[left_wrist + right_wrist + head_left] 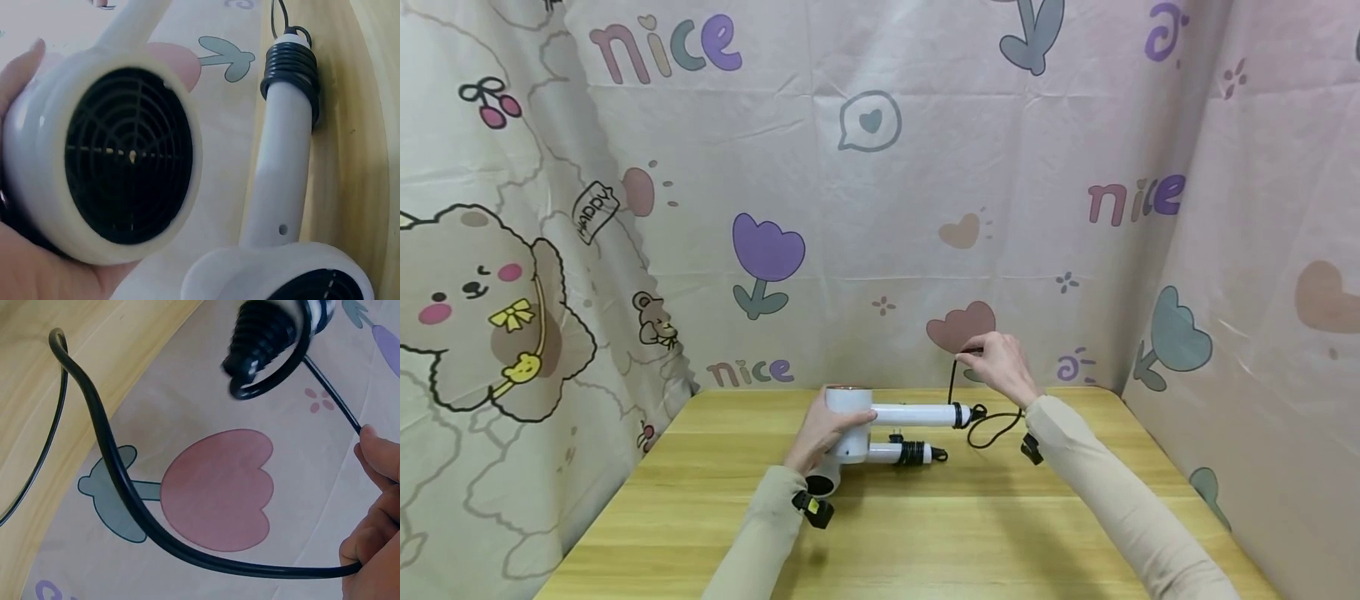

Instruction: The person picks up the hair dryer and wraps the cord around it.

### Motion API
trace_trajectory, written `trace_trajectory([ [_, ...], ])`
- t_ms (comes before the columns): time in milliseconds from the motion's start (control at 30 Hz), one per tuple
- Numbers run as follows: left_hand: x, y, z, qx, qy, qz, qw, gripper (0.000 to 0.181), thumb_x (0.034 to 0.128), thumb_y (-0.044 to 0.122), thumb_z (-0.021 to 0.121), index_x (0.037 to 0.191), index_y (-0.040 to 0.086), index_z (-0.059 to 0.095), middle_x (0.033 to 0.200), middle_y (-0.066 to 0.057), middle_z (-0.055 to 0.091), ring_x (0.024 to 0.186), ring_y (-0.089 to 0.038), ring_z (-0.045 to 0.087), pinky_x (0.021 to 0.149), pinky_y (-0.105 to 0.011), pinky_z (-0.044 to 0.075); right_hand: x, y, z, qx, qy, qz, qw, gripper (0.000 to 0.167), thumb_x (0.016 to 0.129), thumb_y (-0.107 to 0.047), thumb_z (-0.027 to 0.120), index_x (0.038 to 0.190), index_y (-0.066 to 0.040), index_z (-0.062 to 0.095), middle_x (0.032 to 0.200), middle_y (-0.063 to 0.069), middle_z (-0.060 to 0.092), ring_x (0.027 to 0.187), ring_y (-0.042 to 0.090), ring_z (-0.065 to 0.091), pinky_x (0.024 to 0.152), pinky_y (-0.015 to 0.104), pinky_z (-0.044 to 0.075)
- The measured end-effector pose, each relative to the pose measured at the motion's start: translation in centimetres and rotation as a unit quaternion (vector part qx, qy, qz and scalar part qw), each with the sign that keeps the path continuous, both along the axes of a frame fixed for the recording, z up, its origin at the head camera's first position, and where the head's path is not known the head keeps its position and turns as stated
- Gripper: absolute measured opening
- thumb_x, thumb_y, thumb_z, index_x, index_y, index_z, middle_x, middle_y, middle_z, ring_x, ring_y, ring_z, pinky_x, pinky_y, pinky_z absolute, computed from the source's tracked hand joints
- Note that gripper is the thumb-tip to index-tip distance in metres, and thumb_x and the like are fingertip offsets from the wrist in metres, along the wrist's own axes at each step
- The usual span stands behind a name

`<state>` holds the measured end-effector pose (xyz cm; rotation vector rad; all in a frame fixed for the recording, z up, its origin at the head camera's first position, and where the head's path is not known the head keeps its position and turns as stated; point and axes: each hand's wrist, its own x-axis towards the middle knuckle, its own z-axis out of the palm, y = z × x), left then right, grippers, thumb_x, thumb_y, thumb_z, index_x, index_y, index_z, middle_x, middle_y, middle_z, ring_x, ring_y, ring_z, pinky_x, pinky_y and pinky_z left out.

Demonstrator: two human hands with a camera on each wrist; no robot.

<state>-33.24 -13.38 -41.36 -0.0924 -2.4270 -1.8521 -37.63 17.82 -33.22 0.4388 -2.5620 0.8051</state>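
Observation:
My left hand (pixel 812 437) grips the round body of a white hair dryer (pixel 850 433) whose handle (pixel 913 414) points right. Its black round grille (pixel 131 156) faces the left wrist camera. A few turns of black cord (pixel 958 415) circle the handle's end. Up and to the right, my right hand (pixel 1002 367) pinches that cord, with a stretch of it (pixel 331 394) running straight from the handle to the fingertips. Another length of cord (pixel 125 487) loops from the hand down toward the table.
A second white hair dryer (pixel 275 169) lies on the wooden table (pixel 925 542) just in front of the held one, with black cord (pixel 912 452) wound round its handle. A black plug (pixel 896 437) shows between the two handles. A printed curtain (pixel 880 208) hangs behind the table.

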Motion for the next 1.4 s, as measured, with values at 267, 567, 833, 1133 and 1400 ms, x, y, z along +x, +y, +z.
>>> trace_trajectory([
  [267,0.0,0.6,0.4,-0.009,0.051,0.038,0.9979,0.082,0.0707,0.028,0.085,0.137,0.007,0.041,0.115,-0.018,0.058,0.095,-0.030,0.061,0.073,-0.038,0.059,0.8,-0.5,-0.1,-0.019,0.004,-0.012,0.9997,0.021,0.088,-0.035,0.072,0.096,-0.017,0.079,0.090,-0.001,0.077,0.076,0.014,0.070,0.068,0.033,0.056],
  [567,-0.1,0.6,0.0,-0.035,0.078,0.084,0.9928,0.085,0.0687,0.031,0.086,0.136,0.004,0.041,0.113,-0.020,0.060,0.092,-0.030,0.062,0.071,-0.037,0.059,2.3,-0.8,-0.7,-0.030,0.018,-0.018,0.9992,0.018,0.085,-0.033,0.074,0.090,-0.017,0.080,0.088,0.001,0.077,0.067,0.010,0.065,0.059,0.027,0.050],
  [833,-0.5,0.8,0.1,-0.040,0.096,0.142,0.9843,0.083,0.0687,0.034,0.085,0.134,0.004,0.043,0.110,-0.019,0.062,0.089,-0.030,0.063,0.071,-0.037,0.058,3.3,-1.6,-1.2,-0.024,0.028,-0.018,0.9992,0.013,0.083,-0.030,0.075,0.087,-0.019,0.080,0.084,0.000,0.076,0.052,0.010,0.051,0.043,0.024,0.034],
  [1133,-0.7,1.0,0.4,0.017,0.081,0.193,0.9777,0.085,0.0686,0.039,0.085,0.135,0.007,0.043,0.108,-0.017,0.061,0.088,-0.030,0.062,0.068,-0.036,0.058,4.0,-2.0,-2.5,-0.037,0.029,-0.005,0.9989,0.015,0.089,-0.026,0.070,0.090,-0.015,0.080,0.075,-0.001,0.074,0.046,0.010,0.043,0.045,0.023,0.032],
  [1400,-0.9,1.4,0.5,0.088,0.044,0.202,0.9744,0.086,0.0690,0.035,0.086,0.137,0.006,0.042,0.114,-0.018,0.058,0.094,-0.030,0.061,0.070,-0.035,0.059,4.3,-1.8,-3.6,-0.045,0.027,-0.004,0.9986,0.020,0.091,-0.029,0.067,0.097,-0.014,0.080,0.086,0.001,0.076,0.060,0.007,0.060,0.057,0.027,0.047],
])
